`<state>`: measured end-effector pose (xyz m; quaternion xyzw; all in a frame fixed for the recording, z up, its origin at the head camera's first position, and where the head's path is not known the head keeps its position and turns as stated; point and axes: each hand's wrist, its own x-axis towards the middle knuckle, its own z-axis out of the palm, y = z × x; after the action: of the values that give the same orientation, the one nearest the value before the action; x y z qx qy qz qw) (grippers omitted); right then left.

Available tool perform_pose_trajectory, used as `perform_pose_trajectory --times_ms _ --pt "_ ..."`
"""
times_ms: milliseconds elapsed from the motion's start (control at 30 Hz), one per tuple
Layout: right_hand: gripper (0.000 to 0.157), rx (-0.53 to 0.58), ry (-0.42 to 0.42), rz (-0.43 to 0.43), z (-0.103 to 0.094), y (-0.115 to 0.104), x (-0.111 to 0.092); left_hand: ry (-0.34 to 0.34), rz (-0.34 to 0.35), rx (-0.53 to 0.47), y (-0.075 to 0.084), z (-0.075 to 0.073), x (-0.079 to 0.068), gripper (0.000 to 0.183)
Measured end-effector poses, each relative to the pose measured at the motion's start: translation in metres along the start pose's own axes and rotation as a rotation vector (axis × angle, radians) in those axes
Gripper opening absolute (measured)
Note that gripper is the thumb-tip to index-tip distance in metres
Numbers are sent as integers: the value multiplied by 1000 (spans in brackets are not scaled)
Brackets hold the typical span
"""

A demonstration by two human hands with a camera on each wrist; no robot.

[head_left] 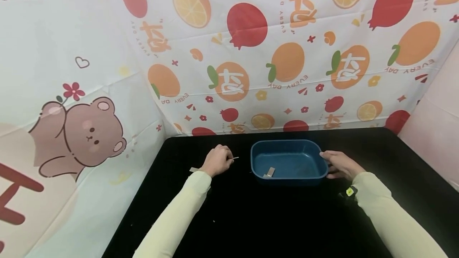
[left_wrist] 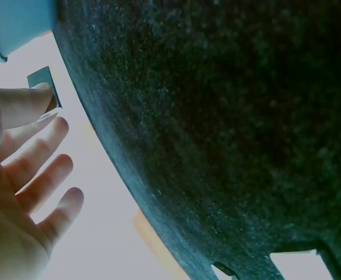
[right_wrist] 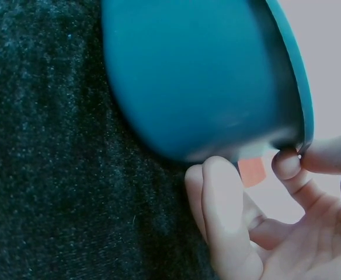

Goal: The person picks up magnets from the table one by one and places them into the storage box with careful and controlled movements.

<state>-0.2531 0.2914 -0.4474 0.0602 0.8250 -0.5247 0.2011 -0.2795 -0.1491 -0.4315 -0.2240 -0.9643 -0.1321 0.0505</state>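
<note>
My left hand (head_left: 218, 160) is over the black table, left of a blue plastic tub (head_left: 297, 164). Between thumb and index finger it pinches a small flat rectangular piece (left_wrist: 44, 81); the other fingers are spread in the left wrist view. My right hand (head_left: 340, 165) grips the tub's right side, thumb and index finger pinching the rim (right_wrist: 306, 125), other fingertips against the outer wall. Inside the tub, small grey rectangular pieces (head_left: 271, 171) lie near the front left. Another flat piece (head_left: 194, 169) sits on the table beside my left wrist.
The black table (head_left: 272, 222) ends at a back edge against a fruit-printed cloth (head_left: 251, 102). A bear-printed cloth (head_left: 93, 138) hangs on the left, a pale pink one (head_left: 434, 130) on the right. In the left wrist view, light pieces (left_wrist: 302, 265) lie at the bottom.
</note>
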Motion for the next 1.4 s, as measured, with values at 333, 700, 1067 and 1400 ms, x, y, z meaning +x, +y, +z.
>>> perform_pose_trajectory --times_ms 333,700,1067,1400 --pt "51 -7 -13 9 -2 4 -2 6 2 -29 1 -1 0 10" --pt "56 -10 -11 22 -6 5 0 11 4 -16 3 -7 5 10" --pt "58 -13 -27 17 -5 1 -1 29 -24 6 1 -19 8 13" --pt "54 1 -43 0 -5 0 3 71 -24 -6 -1 -28 13 15"
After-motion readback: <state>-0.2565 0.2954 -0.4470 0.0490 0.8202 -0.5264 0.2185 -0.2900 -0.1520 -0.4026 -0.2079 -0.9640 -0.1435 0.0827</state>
